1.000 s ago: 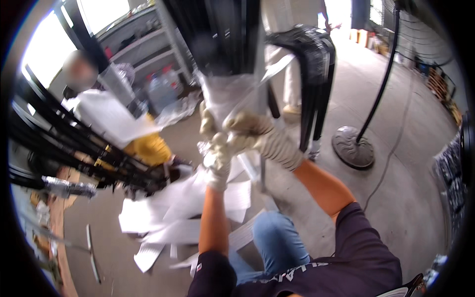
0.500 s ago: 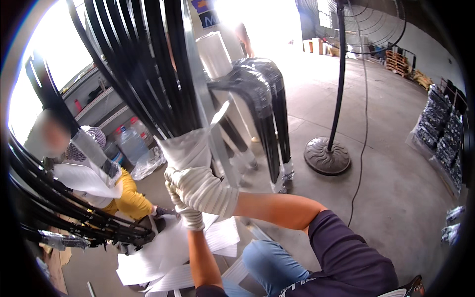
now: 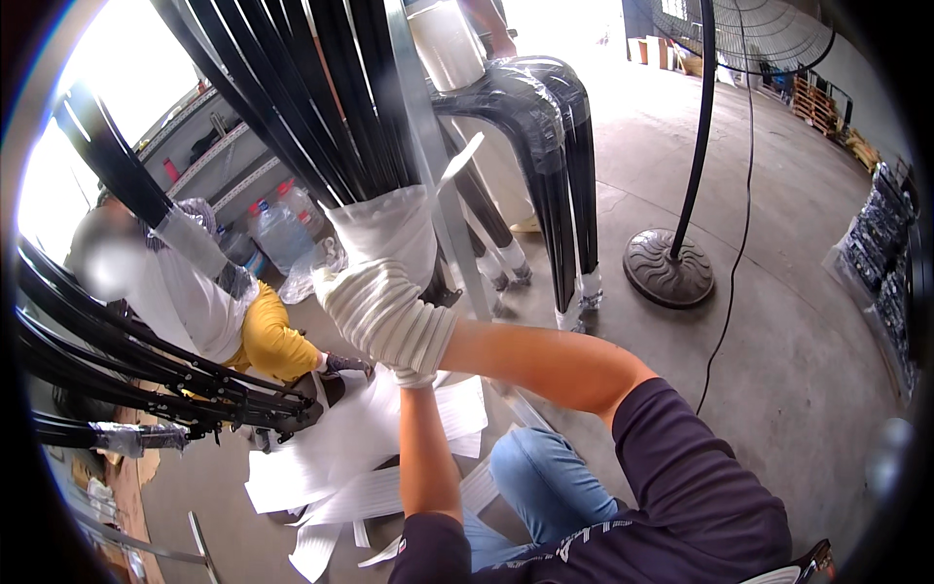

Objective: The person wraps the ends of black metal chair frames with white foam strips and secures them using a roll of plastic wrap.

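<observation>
A bundle of long black curved tubes [image 3: 355, 117] hangs in front of me, its lower end wrapped in a white foam sheet [image 3: 384, 229]. My right hand [image 3: 375, 307], in a ribbed whitish glove, is closed round the lower part of this wrap. Directly beneath it, my left hand [image 3: 415, 378] is mostly hidden; only its glove cuff shows, and its fingers are out of sight. Below both hands, white foam sheets [image 3: 355, 443] lie loosely stacked beside my bent knee.
A metal upright [image 3: 428, 127] stands right beside the bundle. Film-wrapped black tubes [image 3: 530, 102] stand behind it. At left, a person in yellow trousers [image 3: 277, 336] sits near more black tubes [image 3: 126, 360]. A fan base [image 3: 669, 268] and cable [image 3: 735, 282] are at right.
The view has shifted, with the scene sitting a little higher and farther right. My right hand stays on the wrap, while my left glove has become more hidden beneath it. The seated person has leaned.
</observation>
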Demonstrator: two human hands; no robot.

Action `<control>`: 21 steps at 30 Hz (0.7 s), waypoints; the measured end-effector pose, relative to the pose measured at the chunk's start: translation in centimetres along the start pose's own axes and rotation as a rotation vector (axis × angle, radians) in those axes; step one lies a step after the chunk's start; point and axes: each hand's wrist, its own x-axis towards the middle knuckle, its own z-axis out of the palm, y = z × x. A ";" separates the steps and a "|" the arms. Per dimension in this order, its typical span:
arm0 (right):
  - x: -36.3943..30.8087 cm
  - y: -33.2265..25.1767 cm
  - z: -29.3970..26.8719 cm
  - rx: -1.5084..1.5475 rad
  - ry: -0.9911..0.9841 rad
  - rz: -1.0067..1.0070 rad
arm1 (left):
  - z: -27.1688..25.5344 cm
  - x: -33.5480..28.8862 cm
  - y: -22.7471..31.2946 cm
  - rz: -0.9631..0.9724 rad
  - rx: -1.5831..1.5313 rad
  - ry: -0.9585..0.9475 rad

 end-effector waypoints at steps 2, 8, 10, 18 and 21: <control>0.0 0.0 0.1 0.091 0.000 -0.015 | -0.2 0.2 0.2 0.022 0.042 0.028; -0.9 0.7 -1.4 0.657 0.037 0.062 | 2.2 2.3 3.3 0.081 0.383 0.472; -1.8 1.0 -1.7 0.968 0.199 0.176 | 1.2 3.9 5.1 -0.034 -0.104 0.576; -1.7 6.5 3.6 1.506 0.118 0.614 | 5.1 7.4 13.5 0.001 -0.466 0.727; 0.7 8.3 4.6 1.982 0.083 0.550 | 4.6 7.9 12.6 0.032 -0.395 0.663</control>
